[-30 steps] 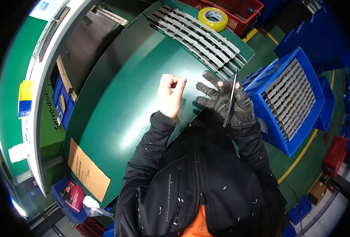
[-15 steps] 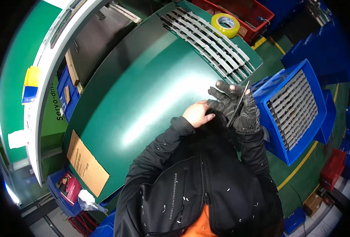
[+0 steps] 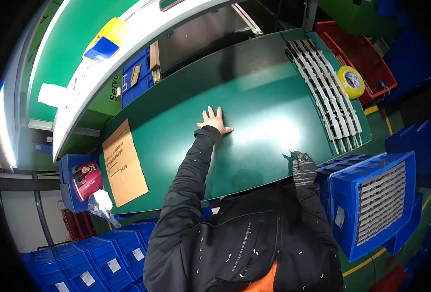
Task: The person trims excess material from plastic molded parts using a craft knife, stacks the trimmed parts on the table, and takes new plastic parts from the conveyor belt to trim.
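Observation:
My bare left hand [image 3: 213, 121] lies on the green tabletop [image 3: 254, 87], its fingers spread, with nothing in it. Near the table's front edge, at the right, is my right hand [image 3: 303, 168] in a dark grey glove. Its fingers are closed around a slim, dark, pointed tool [image 3: 288, 156]. Only a short tip of that tool shows at the fingertips, so its exact kind cannot be made out. Beyond the right hand, long pale metal strips [image 3: 325, 92] lie side by side at the table's right end.
A roll of yellow tape [image 3: 350, 82] leans by the strips, near a red crate [image 3: 361, 58]. Right of me stands a blue bin [image 3: 349, 228] filled with similar strips. Flat cardboard [image 3: 123, 165] lies at the table's left end. Several blue crates [image 3: 89, 258] stand at lower left.
My hands have parted: the left has moved out over the tabletop and spread flat. The right has closed further around the tool and turned. My view has shifted, showing more of the table.

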Tool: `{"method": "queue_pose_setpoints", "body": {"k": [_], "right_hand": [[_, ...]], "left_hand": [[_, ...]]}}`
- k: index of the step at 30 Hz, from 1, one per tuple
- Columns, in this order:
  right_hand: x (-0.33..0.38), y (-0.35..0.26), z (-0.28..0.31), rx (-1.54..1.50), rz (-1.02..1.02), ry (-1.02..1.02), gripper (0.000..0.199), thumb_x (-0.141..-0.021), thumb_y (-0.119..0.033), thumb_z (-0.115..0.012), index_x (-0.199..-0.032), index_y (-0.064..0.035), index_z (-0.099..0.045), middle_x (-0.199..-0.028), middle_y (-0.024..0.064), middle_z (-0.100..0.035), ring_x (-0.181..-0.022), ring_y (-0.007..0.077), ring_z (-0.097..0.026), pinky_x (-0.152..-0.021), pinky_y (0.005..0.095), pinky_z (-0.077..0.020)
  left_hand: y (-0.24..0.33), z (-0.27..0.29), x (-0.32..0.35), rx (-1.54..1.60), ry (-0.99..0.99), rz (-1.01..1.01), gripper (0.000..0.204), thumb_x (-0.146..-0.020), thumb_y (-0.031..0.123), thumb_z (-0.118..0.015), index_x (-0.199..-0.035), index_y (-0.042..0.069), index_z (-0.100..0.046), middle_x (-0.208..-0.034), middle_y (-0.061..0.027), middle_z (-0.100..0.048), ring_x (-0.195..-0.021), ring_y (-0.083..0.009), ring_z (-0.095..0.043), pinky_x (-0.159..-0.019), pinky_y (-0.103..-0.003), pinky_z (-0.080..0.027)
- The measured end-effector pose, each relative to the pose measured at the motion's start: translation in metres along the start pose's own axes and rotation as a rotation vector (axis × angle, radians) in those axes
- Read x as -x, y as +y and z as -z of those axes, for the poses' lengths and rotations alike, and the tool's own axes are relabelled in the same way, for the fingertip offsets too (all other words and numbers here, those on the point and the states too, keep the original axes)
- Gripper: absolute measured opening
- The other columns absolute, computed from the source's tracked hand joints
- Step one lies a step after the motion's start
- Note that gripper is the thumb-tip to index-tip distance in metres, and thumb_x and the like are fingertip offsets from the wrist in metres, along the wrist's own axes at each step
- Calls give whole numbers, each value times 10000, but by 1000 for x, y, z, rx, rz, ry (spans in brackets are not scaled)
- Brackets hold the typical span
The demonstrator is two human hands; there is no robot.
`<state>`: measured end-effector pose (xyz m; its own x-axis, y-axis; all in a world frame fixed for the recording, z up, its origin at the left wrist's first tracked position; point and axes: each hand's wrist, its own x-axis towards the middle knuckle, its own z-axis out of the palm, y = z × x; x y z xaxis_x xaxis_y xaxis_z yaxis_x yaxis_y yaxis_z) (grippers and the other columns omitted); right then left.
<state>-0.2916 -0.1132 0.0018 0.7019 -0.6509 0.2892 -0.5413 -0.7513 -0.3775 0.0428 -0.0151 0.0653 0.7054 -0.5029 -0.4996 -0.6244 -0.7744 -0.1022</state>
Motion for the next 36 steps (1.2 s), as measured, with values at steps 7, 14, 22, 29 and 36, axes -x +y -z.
{"method": "queue_pose_setpoints", "body": {"k": [7,14,22,29,36], "right_hand": [[2,6,-10,89,50,-65,233,-777,-203,-574,-969,-81,-624,-791,108,-601,-744,283,-582,-675,417,-482],[0,6,-10,33,43,-10,141,-816,-210,-547,-863,-94,-612,-733,105,-583,-704,283,-581,-642,417,-477],[-2,5,-8,-8,8,-28,140,-824,-205,-551,-856,-87,-621,-747,107,-588,-715,289,-583,-651,418,-477],[-1,7,-10,-8,4,-42,138,-837,-202,-551,-853,-91,-630,-761,105,-597,-721,289,-583,-648,423,-475],[-6,-1,2,27,-19,-160,186,-815,-228,-566,-942,-99,-611,-843,103,-599,-802,279,-585,-710,406,-484]], "left_hand": [[13,-3,-25,-82,-82,36,1290,-554,663,-745,-1461,80,-36,-1468,-312,-48,-1343,-509,-79,-1046,-529,-289],[13,-13,-27,-130,-10,25,1303,-524,729,-707,-1465,106,-56,-1461,-318,-87,-1337,-512,-113,-1068,-507,-261],[12,-17,-22,-77,30,8,1274,-549,706,-709,-1463,102,-57,-1468,-299,-89,-1345,-493,-112,-1043,-518,-309],[12,-18,-20,-58,20,9,1269,-556,704,-705,-1463,106,-49,-1478,-280,-72,-1354,-476,-97,-1015,-562,-326],[14,-17,-18,17,123,-115,1067,-622,607,-724,-1414,68,-254,-1455,-289,-161,-1327,-483,-183,-996,-498,-374]]}}
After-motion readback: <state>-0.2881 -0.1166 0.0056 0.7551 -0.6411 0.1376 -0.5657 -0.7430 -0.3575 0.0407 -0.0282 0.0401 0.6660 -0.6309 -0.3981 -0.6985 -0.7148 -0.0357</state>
